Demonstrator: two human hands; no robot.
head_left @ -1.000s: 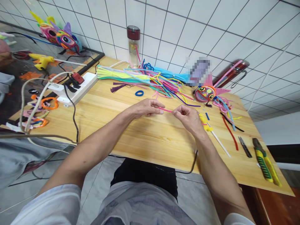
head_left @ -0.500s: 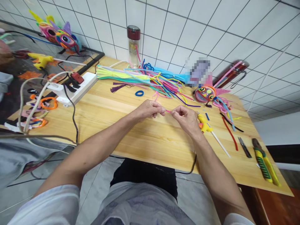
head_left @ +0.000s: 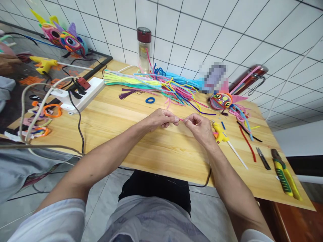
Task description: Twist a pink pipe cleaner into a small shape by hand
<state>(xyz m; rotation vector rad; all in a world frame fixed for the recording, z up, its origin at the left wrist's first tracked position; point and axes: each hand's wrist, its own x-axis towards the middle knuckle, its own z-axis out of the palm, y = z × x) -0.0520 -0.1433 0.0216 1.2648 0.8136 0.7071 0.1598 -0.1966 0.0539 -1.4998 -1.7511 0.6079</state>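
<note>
A short pink pipe cleaner (head_left: 181,120) stretches between my two hands above the middle of the wooden table (head_left: 151,148). My left hand (head_left: 164,118) pinches one end between thumb and finger. The other end is in the closed fingertips of my right hand (head_left: 198,125). Just right of my right hand lies a yellow hot glue gun (head_left: 220,132) with a white glue stick in it. Beyond my hands is a pile of colourful pipe cleaners (head_left: 176,89), and a coiled blue pipe cleaner ring (head_left: 150,100) lies in front of it.
Yellow-green pliers (head_left: 286,174) and small snips (head_left: 263,158) lie at the right. A fish-like craft piece (head_left: 220,101) sits at the back. A white power strip (head_left: 83,95) with cables is at the left, and a glass bottle (head_left: 144,50) stands by the wall. A co-worker's hand (head_left: 8,64) shows far left.
My hands stay almost in place, still gripping the pink pipe cleaner, with less of it showing between my fingers. The co-worker's hand at the far left has shifted slightly.
</note>
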